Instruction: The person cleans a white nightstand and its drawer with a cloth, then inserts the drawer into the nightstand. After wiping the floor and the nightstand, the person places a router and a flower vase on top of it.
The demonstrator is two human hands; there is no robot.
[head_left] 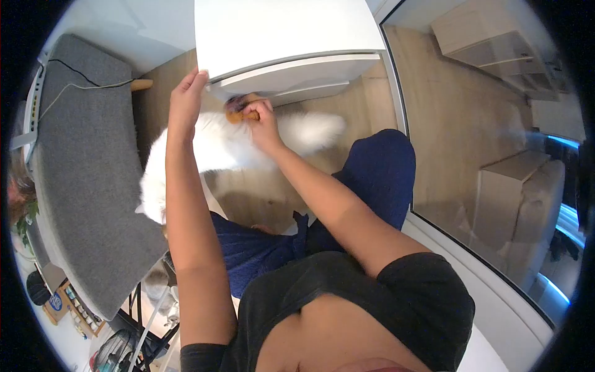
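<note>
My left hand (187,102) is at the front left corner of the white cabinet (285,31), its fingertips at the edge and pressed together. Lower down, my right hand (263,124) grips an orange-brown object (238,111) with a dark, blurred part, possibly a brush. A white long-haired cat (217,146) is on the wooden floor below the cabinet, its head at the lower left partly behind my left forearm and its fluffy tail to the right. The held object is at the cat's back; whether it touches the fur is unclear.
A grey upholstered bench (93,167) stands at the left with cables on it. The cabinet's drawer front (297,74) faces me. At the right is a glass panel (471,111) in a white frame. My knee in blue trousers (381,167) is near the cat's tail.
</note>
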